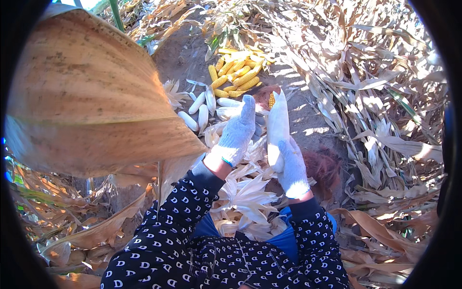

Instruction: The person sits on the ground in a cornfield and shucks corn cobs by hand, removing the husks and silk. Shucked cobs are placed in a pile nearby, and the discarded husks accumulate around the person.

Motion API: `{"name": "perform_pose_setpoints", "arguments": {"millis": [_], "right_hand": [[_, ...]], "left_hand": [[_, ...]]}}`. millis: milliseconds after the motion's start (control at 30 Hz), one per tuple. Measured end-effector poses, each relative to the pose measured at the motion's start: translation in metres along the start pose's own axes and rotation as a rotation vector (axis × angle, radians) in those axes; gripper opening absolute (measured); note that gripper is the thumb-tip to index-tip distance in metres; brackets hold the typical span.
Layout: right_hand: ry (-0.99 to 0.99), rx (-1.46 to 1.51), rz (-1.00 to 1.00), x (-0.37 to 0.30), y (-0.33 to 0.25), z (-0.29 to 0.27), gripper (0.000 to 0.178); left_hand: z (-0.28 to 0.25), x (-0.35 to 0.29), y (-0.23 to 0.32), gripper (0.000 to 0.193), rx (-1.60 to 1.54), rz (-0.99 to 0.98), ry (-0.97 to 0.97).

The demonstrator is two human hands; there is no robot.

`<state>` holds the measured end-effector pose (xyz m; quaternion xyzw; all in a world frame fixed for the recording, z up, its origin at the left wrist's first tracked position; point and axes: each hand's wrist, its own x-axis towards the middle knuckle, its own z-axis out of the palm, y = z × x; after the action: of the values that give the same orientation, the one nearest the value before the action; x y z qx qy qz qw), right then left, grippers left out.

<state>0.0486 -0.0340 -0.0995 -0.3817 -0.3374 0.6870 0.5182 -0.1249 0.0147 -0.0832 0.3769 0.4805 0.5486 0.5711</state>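
Observation:
An ear of corn [277,123], still mostly wrapped in pale husk, stands nearly upright in my right hand [292,166]. Yellow kernels and reddish-brown silk show at its parted tip. My right hand wears a white knitted glove and is closed round the lower part of the ear. Just left of the ear is my left hand [238,134], in a similar glove, its thumb stretched upward and its fingers extended toward the ear, partly hidden behind the thumb side. I see nothing held in it. Stripped husks [245,197] lie heaped below my hands.
Beyond my hands lies a pile of bare yellow corn cobs [239,67]. Several ears in white husk [198,102] lie just nearer. A large dry leaf [91,96] hangs close at the left. Dry stalks and leaves [375,91] cover the ground at right.

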Motion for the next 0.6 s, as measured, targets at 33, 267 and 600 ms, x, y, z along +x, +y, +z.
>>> {"name": "perform_pose_setpoints", "arguments": {"millis": [33,267,600], "right_hand": [[0.013,-0.034,-0.007,0.001,0.001,0.001,0.043],[-0.065,-0.245,-0.012,-0.002,0.01,0.005,0.048],[0.019,-0.444,-0.241,0.003,0.007,0.026,0.055]], "left_hand": [[-0.002,0.003,-0.002,0.062,0.108,0.058,0.01],[-0.011,0.012,-0.017,0.022,0.636,0.7,0.11],[0.014,-0.011,-0.006,0.022,0.211,0.254,0.137]]}}
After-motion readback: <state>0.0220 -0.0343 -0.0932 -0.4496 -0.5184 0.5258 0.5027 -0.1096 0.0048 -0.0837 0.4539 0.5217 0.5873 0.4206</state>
